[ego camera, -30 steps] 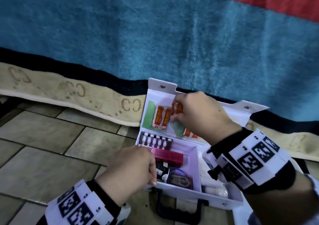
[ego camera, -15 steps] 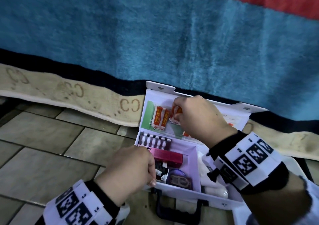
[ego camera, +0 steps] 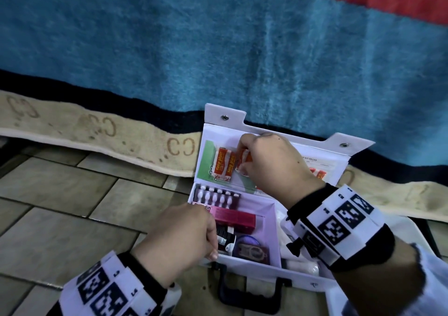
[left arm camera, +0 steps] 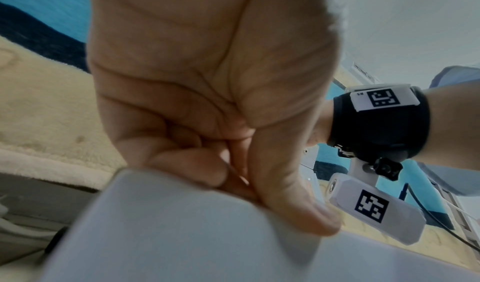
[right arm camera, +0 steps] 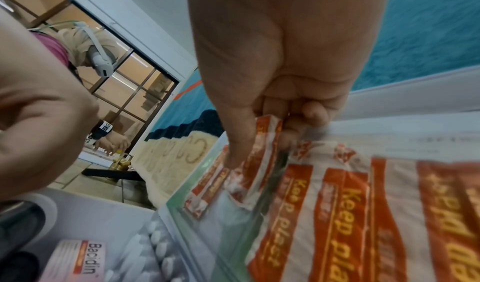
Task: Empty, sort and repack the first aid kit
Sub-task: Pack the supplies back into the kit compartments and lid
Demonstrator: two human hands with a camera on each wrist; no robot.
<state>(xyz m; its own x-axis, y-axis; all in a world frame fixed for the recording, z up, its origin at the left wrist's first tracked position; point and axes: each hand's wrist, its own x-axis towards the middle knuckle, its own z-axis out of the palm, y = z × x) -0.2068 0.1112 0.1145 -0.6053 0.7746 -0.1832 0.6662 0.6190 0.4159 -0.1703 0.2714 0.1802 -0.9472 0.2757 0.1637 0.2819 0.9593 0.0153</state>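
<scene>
The white first aid kit [ego camera: 257,266] lies open on the tiled floor, its lid [ego camera: 322,151] propped against a blanket. My left hand [ego camera: 179,240] grips the box's front left corner, with the thumb [left arm camera: 298,210] on the outer wall [left arm camera: 182,235]. At the lid's clear pocket my right hand [ego camera: 271,168] pinches a small bundle of orange plasters [ego camera: 243,158], seen close in the right wrist view [right arm camera: 267,134]. More orange plasters [ego camera: 224,164] stay in the pocket [right arm camera: 350,214]. Inside the box are a blister pack [ego camera: 215,195], a pink carton [ego camera: 235,218], small scissors [ego camera: 252,250] and a white bandage roll [ego camera: 303,266].
A blue blanket [ego camera: 218,49] with a beige border [ego camera: 97,134] hangs right behind the lid. Brown tiles [ego camera: 60,206] lie to the left. The kit's black handle [ego camera: 249,296] points toward me. Another person's hands [right arm camera: 109,140] work far off on the floor.
My right hand has shifted only slightly at the lid pocket, still pinching the plasters. The left hand keeps its grip on the box.
</scene>
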